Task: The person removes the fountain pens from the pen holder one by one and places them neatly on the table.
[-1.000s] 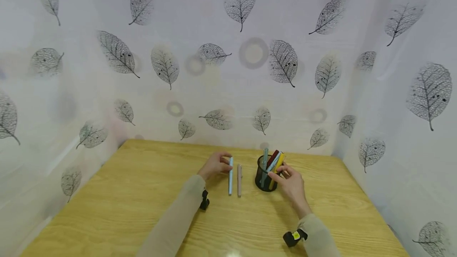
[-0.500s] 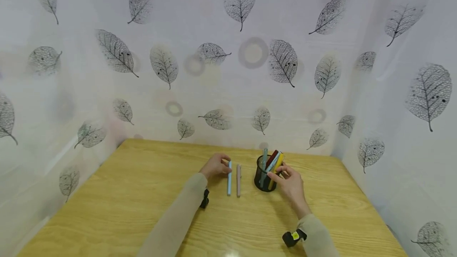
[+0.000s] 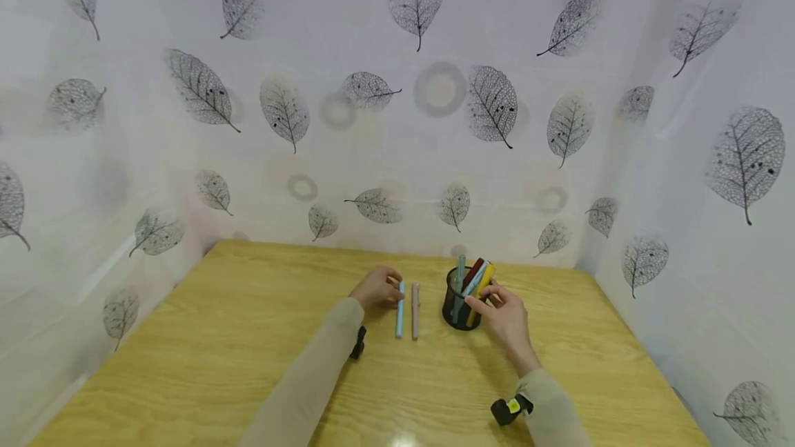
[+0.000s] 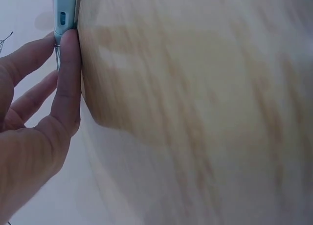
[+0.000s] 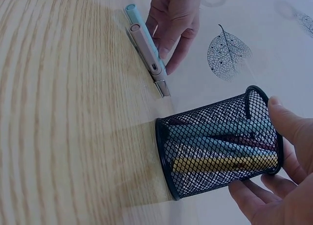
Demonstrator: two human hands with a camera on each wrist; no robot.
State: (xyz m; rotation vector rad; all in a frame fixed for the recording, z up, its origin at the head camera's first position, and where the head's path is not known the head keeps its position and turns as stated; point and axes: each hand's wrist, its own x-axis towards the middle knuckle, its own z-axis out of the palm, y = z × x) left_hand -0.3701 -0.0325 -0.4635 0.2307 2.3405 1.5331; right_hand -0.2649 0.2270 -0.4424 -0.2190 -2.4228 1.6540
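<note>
My left hand (image 3: 375,287) pinches the far end of a light blue pen (image 3: 399,316) between thumb and fingers. The left wrist view shows the fingertips at the clip end of this pen (image 4: 64,10). Parallel to it, on its right, a pinkish-grey pen (image 3: 415,314) lies on the table. With my right hand (image 3: 511,319) I hold the rim of a black mesh pen holder (image 5: 220,142), thumb on one side and fingers on the other. It stands upright, and inside are a teal pen (image 3: 460,269), a dark red one, a light blue one and a yellow pen (image 3: 486,276).
The wooden table (image 3: 248,336) extends around both hands. A pale curtain (image 3: 348,157) printed with leaf shapes closes off its back and sides.
My left hand has lowered the far end of the light blue pen slightly toward the table. My right hand has stayed at the pen holder's rim.
</note>
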